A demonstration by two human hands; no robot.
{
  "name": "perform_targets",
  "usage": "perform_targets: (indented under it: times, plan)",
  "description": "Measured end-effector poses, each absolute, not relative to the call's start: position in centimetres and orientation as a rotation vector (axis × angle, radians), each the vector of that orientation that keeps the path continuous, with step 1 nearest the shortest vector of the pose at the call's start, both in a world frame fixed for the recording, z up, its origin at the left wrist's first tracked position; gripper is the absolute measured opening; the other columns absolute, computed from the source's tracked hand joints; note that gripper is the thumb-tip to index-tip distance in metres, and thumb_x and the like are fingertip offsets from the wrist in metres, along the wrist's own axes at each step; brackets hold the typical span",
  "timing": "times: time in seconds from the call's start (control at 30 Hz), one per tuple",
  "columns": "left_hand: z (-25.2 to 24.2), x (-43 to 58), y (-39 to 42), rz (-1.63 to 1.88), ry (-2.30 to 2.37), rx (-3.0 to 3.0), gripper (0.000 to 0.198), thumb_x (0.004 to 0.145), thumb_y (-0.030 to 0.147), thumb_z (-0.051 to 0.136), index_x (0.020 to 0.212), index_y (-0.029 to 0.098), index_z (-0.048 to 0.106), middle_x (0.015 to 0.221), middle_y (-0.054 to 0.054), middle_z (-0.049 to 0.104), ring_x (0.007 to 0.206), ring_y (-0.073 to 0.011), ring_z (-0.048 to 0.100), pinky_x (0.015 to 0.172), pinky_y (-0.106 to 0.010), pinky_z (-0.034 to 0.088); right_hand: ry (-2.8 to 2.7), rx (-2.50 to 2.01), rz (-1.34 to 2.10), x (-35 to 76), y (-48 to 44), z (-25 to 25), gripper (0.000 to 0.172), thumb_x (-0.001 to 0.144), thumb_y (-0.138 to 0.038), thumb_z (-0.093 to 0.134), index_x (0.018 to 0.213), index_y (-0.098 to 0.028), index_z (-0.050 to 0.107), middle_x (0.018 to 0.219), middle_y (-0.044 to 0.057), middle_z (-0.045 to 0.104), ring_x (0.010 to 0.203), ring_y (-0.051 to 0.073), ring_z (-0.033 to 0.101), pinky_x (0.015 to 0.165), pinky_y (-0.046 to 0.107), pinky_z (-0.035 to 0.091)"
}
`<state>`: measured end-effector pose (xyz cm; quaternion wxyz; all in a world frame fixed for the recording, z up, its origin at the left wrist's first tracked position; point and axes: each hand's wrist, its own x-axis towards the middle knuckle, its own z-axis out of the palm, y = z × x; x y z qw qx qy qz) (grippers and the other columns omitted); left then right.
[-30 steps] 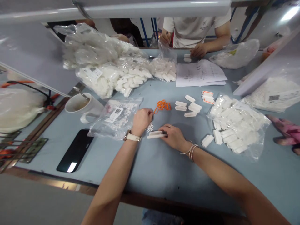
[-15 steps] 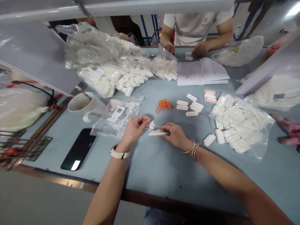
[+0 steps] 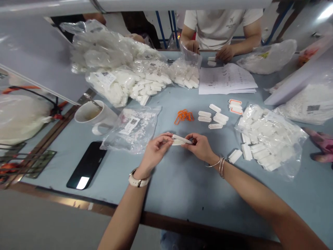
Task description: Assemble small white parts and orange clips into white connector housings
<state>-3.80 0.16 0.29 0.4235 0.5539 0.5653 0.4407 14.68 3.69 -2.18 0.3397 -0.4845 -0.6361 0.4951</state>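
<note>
My right hand point(image 3: 199, 148) is closed around the right end of a slim white plastic part point(image 3: 182, 139), which is held just above the table. The part shows two long strips, the lower one with a dotted edge. At its left end, my left hand point(image 3: 156, 150) is closed, thumb and fingertips pinched against the part; any tiny piece between them is too small to make out. Beyond the hands lie a heap of orange frames point(image 3: 184, 116) and several white plastic pieces point(image 3: 204, 116). Two pieces with orange frames point(image 3: 235, 107) sit further right.
A zip bag of small white bits point(image 3: 137, 130), a mug with a spoon point(image 3: 90, 113) and a phone point(image 3: 85, 165) lie to the left. On the right is an open bag of white pieces point(image 3: 270, 139). Paper sheets point(image 3: 226, 80) and a co-worker's hands point(image 3: 225, 53) are across the table.
My left hand has moved from the pile of tiny white bits to the left end of the white part. The part is now lifted and tilted between both hands; the pile is hidden.
</note>
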Motion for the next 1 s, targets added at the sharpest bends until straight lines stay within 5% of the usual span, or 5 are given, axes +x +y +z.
perform_targets:
  times: [0.47,0.7,1.0]
  plan:
    - [-0.6,-3.4,0.0,1.084,1.501,1.424,0.018,0.078,0.032,0.058,0.082,0.016,0.063,0.107,-0.01,0.065,0.095,-0.0199,0.06,0.081,-0.031,0.046,-1.643,-1.241,1.277,14.7,3.5,-2.3,0.022,0.062,-0.031,0.072,0.076,-0.016,0.066,0.05,-0.007,0.043,0.047,0.006,0.035,0.048,0.019,0.03]
    - [-0.3,-3.1,-0.2,1.036,1.523,1.316,0.019,0.075,0.031,0.061,0.084,0.015,0.06,0.063,0.001,0.06,0.053,-0.0099,0.051,0.051,-0.022,0.037,-1.629,-1.212,1.286,14.6,3.4,-2.5,0.022,0.064,-0.034,0.07,0.077,-0.016,0.065,0.049,-0.008,0.041,0.045,0.006,0.033,0.046,0.019,0.028]
    - [0.6,-2.5,0.0,1.155,1.415,1.026,0.031,0.063,0.026,0.071,0.083,0.018,0.048,0.064,0.003,0.063,0.05,-0.0067,0.049,0.049,-0.018,0.034,-1.66,-1.178,1.256,14.6,3.4,-2.4,0.02,0.064,-0.031,0.071,0.076,-0.016,0.066,0.056,-0.006,0.048,0.05,0.007,0.036,0.049,0.02,0.03]
